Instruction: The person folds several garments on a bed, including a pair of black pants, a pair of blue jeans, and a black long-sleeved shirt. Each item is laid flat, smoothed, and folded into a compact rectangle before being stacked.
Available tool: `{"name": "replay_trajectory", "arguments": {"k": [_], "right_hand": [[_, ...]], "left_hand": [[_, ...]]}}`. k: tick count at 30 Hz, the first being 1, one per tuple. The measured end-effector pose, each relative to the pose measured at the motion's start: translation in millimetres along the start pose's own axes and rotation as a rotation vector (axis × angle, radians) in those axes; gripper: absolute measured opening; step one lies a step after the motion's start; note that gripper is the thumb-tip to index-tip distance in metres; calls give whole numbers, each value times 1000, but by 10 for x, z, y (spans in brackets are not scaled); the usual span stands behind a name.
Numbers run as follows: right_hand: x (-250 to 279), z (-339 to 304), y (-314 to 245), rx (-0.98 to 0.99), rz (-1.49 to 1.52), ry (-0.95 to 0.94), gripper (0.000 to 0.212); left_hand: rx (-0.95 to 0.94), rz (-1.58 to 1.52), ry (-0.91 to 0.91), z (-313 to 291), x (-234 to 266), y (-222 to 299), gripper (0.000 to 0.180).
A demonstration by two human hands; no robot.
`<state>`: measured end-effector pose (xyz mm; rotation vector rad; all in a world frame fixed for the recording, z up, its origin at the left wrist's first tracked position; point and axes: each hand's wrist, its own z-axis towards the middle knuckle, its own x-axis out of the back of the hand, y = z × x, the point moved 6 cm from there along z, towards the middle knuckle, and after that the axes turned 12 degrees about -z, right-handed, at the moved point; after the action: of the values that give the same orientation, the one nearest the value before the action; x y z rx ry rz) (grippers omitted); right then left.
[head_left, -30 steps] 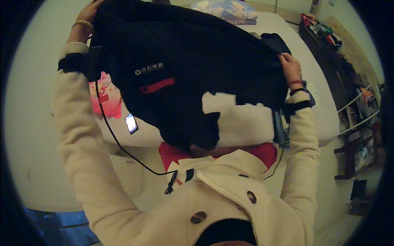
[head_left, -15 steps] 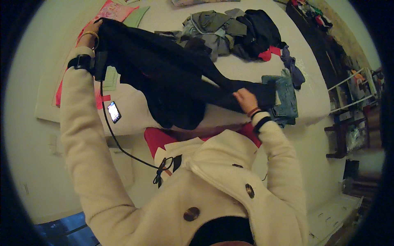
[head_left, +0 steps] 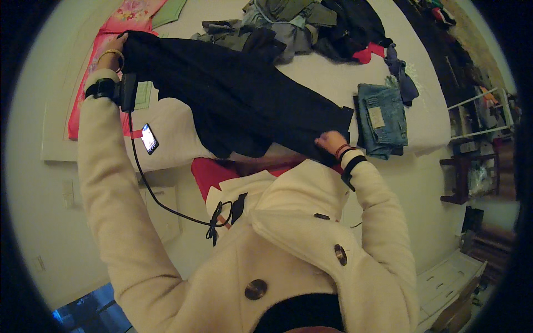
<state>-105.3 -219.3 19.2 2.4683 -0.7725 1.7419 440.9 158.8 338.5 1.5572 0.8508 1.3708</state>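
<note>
Bed [head_left: 333,86] biggest, white sheet, clothes all over it. Black garment [head_left: 239,100], the one in hand, stretched slantwise over the front of the bed, lower edge by the near side, covering part of the sheet. Clothes heap [head_left: 291,28] behind it, grey-green plus black with red bits, close up against its far edge. White drawer unit [head_left: 452,277], floor, lower right: drawers look shut, contents hidden. Pink floral cloth [head_left: 91,94] far left of bed. White-barred rack [head_left: 506,111] right of bed, something orange inside, rest too dark to sort. Folded jeans [head_left: 383,119] just beside the garment's right end, limiting space there. Left hand [head_left: 114,47] pinches the garment's upper-left corner. Right hand [head_left: 333,143] at its lower right edge, fingers curled, blurred; cannot tell if gripping. Lit phone [head_left: 149,139] on bed near garment's left part. Black box [head_left: 129,91] at left wrist; thin black cable [head_left: 166,205] hangs from it, crossing before the bed.
</note>
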Motion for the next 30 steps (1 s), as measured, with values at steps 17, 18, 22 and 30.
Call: {"name": "replay_trajectory", "arguments": {"k": [17,18,22,30], "right_hand": [[344,-360,445,63,177,413,37],[384,-476,356,172,168,501,38],[206,-560,216,285,-199,300,26],[-97,-815,263,229,-243,157,40]], "left_hand": [[67,-43,28,-297,79,-16,36],[99,-77,9,-272,73,-49,36],[85,-234,-50,-267,29,-46,38],[89,-224,-59,-261,74,-25,36]]}}
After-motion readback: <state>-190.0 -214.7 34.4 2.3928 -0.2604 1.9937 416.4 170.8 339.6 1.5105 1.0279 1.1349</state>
